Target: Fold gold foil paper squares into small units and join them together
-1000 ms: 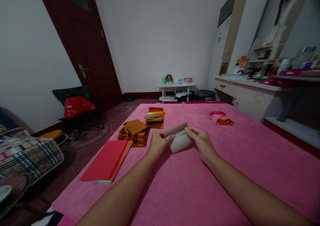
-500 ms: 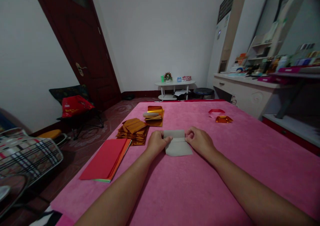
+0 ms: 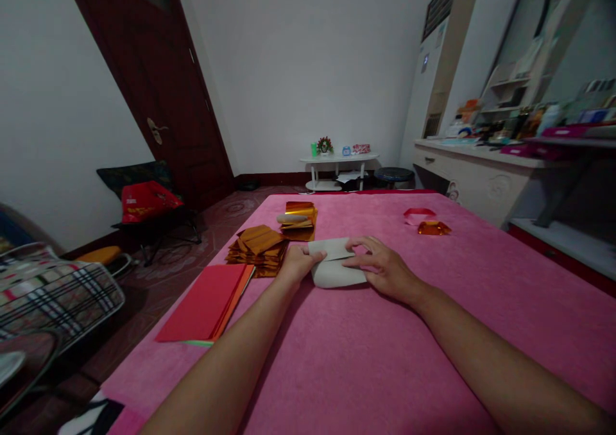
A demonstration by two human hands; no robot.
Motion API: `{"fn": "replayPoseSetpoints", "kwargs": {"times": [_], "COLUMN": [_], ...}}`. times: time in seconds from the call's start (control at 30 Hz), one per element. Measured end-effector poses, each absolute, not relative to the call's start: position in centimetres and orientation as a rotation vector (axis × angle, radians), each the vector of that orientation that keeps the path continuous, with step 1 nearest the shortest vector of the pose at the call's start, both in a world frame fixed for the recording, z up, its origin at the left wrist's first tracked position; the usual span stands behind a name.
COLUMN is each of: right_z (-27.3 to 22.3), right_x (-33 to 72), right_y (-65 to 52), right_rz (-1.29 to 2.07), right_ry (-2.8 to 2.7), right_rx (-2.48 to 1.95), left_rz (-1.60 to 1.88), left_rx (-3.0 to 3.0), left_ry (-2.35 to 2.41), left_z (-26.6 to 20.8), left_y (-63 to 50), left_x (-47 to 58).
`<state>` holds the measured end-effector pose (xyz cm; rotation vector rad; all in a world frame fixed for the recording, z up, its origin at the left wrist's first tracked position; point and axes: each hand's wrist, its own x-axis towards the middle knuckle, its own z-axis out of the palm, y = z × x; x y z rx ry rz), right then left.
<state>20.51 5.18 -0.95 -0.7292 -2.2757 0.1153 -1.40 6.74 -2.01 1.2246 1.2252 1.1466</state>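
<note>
Left hand (image 3: 301, 260) pinches grey paper's (image 3: 337, 274) edge; nearer cloth (image 3: 366, 358) lies open.

I'm standing in somebody's home, by the look of it a lived-in room. There's a panelled wooden door (image 3: 144, 95) with a curved handle (image 3: 156, 130), and a folding chair (image 3: 126, 176) with a red bag (image 3: 149, 201) on it. By the far wall, a potted plant (image 3: 325, 144) sits on a little white table (image 3: 332, 160), a round stool (image 3: 393, 174) beside it. Over to the right, bottles (image 3: 548, 120) crowd a pale dresser (image 3: 474, 169); a soft pink cloth (image 3: 385, 364) spreads in front.
</note>
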Motion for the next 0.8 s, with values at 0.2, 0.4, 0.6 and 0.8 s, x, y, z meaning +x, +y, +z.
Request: {"fn": "replayPoseSetpoints", "kwargs": {"times": [0.2,0.4,0.6,0.8], "right_z": [-1.0,-1.2,-1.1,-1.5], "right_x": [20.5,20.3,19.4,19.4], "right_y": [5.0,4.3,3.6,4.1], "right_rz": [0.237,0.303,0.314,0.597], "right_ry": [-2.308,-2.44,-2.501,-2.377], "right_rx": [-0.655,-0.736,-0.705,-0.758], "left_rz": [1.018,0.995,0.947,0.553], "left_rx": [1.548,2.12,2.458,2.099], "left_ry": [1.448,1.745,1.494,1.108], "left_z": [-3.1,-2.1,-1.2,-0.3], "left_y": [7.1,5.3,4.5,4.9], "left_x": [-1.7,-2.0,-2.1,-3.6]}}
